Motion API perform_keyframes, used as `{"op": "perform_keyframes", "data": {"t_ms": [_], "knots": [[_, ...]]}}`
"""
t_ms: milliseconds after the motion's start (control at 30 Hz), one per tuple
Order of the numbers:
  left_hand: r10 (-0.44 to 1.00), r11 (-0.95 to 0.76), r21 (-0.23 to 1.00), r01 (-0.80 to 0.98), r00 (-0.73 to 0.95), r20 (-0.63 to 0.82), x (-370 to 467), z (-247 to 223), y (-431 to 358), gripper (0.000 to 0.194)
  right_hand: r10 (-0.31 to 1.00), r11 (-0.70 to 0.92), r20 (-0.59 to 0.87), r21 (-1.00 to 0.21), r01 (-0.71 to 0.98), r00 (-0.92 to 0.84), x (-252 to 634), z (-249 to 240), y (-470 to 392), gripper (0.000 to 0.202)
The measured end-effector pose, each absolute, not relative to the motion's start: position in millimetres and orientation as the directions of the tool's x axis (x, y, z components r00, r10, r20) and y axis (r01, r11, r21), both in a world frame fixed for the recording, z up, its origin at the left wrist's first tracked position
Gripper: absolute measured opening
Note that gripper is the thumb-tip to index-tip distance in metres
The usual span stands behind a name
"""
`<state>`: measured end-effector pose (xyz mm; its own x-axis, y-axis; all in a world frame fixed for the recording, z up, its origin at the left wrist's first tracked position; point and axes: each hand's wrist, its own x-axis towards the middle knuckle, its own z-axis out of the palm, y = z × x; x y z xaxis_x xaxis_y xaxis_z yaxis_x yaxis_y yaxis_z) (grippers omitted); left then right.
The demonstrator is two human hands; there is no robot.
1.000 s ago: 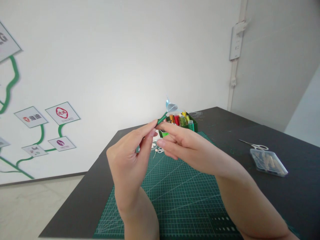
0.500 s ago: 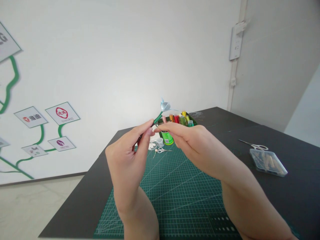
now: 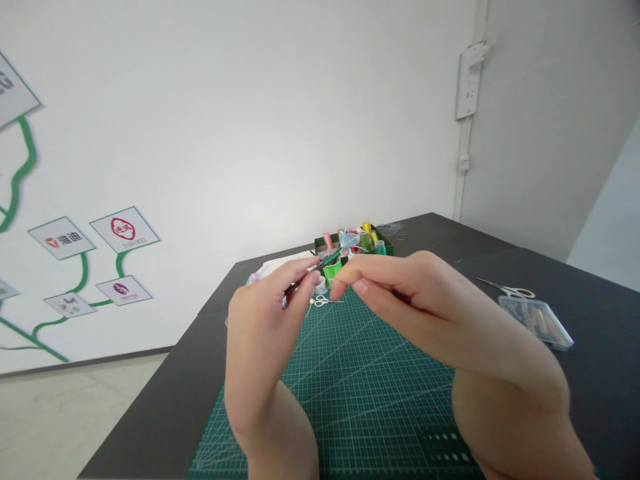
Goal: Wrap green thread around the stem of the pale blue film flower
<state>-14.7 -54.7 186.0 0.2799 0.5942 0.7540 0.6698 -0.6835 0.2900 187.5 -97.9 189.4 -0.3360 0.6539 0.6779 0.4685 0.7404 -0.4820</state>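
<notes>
Between thumb and fingers, my left hand [image 3: 263, 340] pinches a thin stem [image 3: 325, 262], dark at its lower end and green higher up. A pale blue, translucent flower [image 3: 349, 239] tops this stem, which leans up and to the right. My right hand [image 3: 425, 303] hovers just right of the stem, apart from it, with bent fingers and the thumb against them. Whether a fine thread is in that pinch is too small to tell. Both hands are above a green gridded cutting mat [image 3: 370, 387].
Behind the hands are a green tray [image 3: 389, 245] of colourful thread spools, a bright green can [image 3: 331, 273], a white jar [image 3: 321, 286] and small scissors [image 3: 323, 301]. On the right, more scissors [image 3: 517, 292] lie by a clear plastic box [image 3: 537, 323]. A white wall [image 3: 280, 133] stands behind the black table [image 3: 160, 393].
The flower has swung right and down, tilting the stem lower. My right hand has drawn away from the stem to the right, its fingers now more bent.
</notes>
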Motion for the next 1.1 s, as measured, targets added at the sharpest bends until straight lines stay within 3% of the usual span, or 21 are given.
{"op": "perform_keyframes", "data": {"t_ms": [133, 233, 367, 500, 967, 1100], "knots": [[0.642, -0.696, 0.232, 0.68, 0.443, 0.626, -15.5, 187.5, -55.5, 0.016, 0.641, 0.766, 0.695, -0.552, 0.33, -0.325, 193.2, 190.2, -102.0, 0.027], [0.611, -0.753, 0.197, 0.628, 0.555, 0.564, -16.1, 187.8, -58.4, 0.014, 0.632, 0.769, 0.743, -0.567, 0.296, -0.219, 195.5, 191.6, -101.0, 0.031], [0.564, -0.807, 0.201, 0.556, 0.624, 0.54, -17.6, 187.1, -66.5, 0.012, 0.642, 0.743, 0.765, -0.605, 0.286, -0.051, 197.4, 191.9, -91.0, 0.025], [0.485, -0.855, 0.139, 0.499, 0.677, 0.554, -22.8, 186.9, -76.7, 0.013, 0.684, 0.712, 0.728, -0.651, 0.264, -0.047, 197.6, 189.6, -75.0, 0.02], [0.324, -0.908, 0.042, 0.417, 0.633, 0.703, -37.6, 198.3, -103.3, 0.011, 0.751, 0.644, 0.595, -0.757, 0.114, -0.286, 181.5, 186.9, -52.2, 0.026], [0.316, -0.897, 0.062, 0.438, 0.538, 0.781, -41.0, 195.8, -103.0, 0.012, 0.757, 0.632, 0.576, -0.765, 0.121, -0.309, 180.1, 184.9, -50.4, 0.028]]}}
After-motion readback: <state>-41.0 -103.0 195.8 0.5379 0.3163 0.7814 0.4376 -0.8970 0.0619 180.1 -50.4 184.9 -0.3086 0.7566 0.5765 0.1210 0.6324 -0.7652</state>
